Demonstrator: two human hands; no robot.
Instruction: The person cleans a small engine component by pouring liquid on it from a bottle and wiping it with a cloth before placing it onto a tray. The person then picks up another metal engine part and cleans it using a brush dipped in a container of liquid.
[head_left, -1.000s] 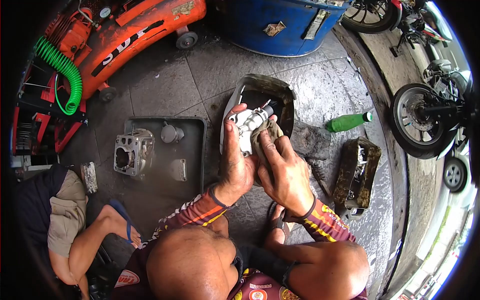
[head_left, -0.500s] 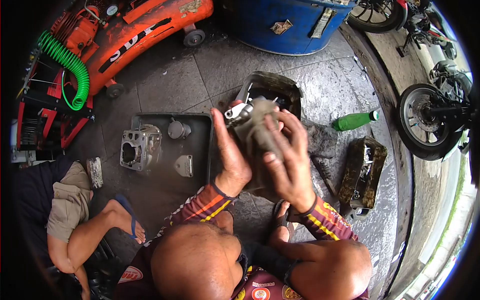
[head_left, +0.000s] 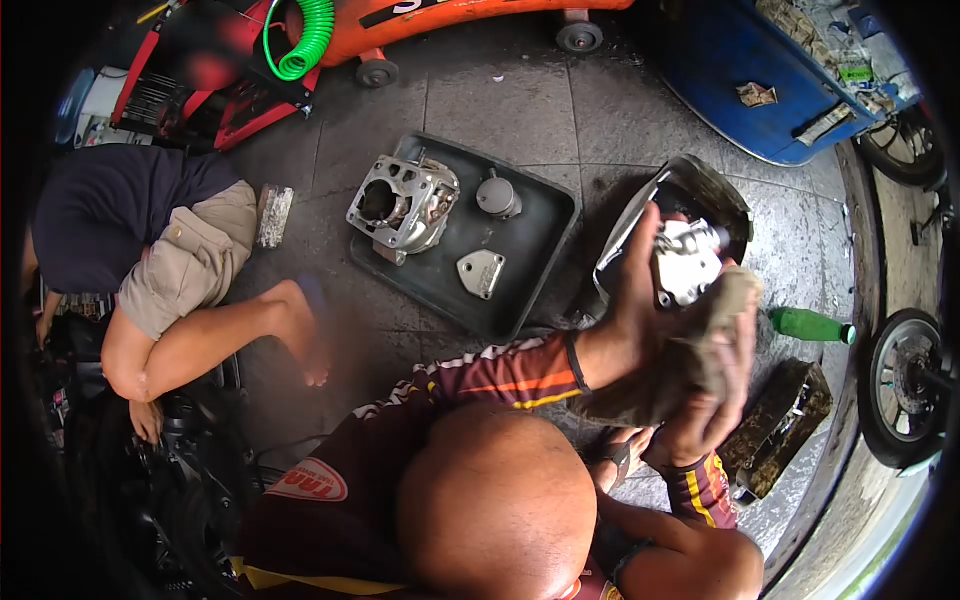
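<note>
The left hand [head_left: 628, 312] holds the metal casting [head_left: 684, 264] at the right, by the open casing [head_left: 740, 206]; the right hand [head_left: 702, 415] grips a soft, limp cloth [head_left: 738, 288]. The casting looks stiff, fairly light, perhaps slick; its outer edges offer firm hold.

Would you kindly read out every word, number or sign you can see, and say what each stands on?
"TA", last letter unclear: oval badge on the maroon shirt.
"S", cut off by the picture's edge: orange tank.
Too small to read: green label in the blue drum.
</note>
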